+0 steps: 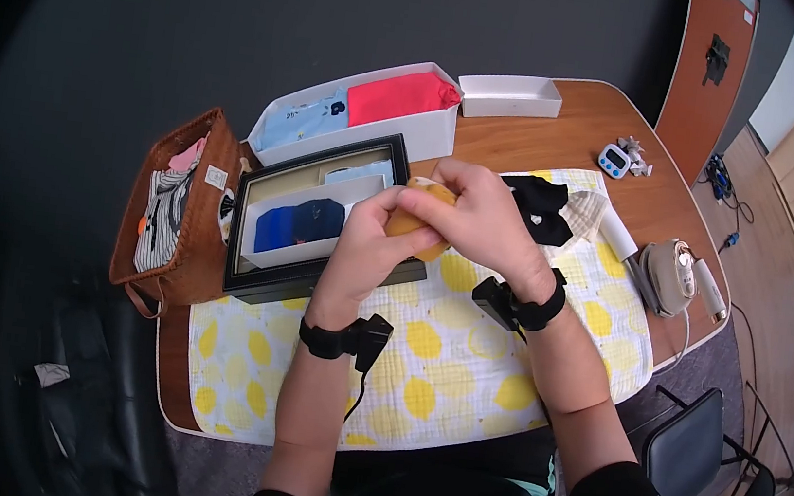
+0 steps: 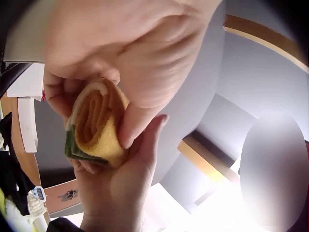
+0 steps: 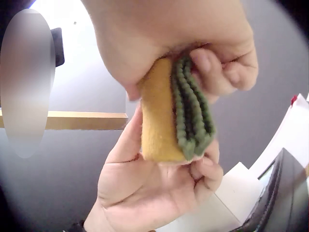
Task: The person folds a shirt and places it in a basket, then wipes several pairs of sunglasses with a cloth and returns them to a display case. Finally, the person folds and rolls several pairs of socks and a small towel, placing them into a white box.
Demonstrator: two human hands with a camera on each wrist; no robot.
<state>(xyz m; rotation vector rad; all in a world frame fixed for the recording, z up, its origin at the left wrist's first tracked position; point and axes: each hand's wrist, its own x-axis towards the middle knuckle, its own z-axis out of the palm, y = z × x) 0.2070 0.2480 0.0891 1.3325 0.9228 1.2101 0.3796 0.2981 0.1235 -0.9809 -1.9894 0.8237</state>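
Note:
Both hands hold a rolled pair of yellow socks (image 1: 406,222) with ribbed green cuffs (image 3: 194,111), raised over the table. My left hand (image 1: 365,242) grips the roll from one side, thumb pressed along the yellow cloth. From the other side my right hand (image 1: 490,221) grips it, fingers curled by the green cuffs. The left wrist view shows the coiled end of the roll (image 2: 91,116). Behind and below the hands is a black-framed case (image 1: 246,287), with a white box (image 1: 264,257) holding folded dark-blue cloth (image 1: 320,221).
A brown basket (image 1: 191,254) of clothes stands left. A long white box (image 1: 429,139) with light-blue and red clothes stands behind, beside a smaller white box (image 1: 511,107). A lemon-print cloth (image 1: 463,354) covers the table front; black cloth (image 1: 539,205), a timer (image 1: 613,161) and a beige pouch (image 1: 670,279) lie right.

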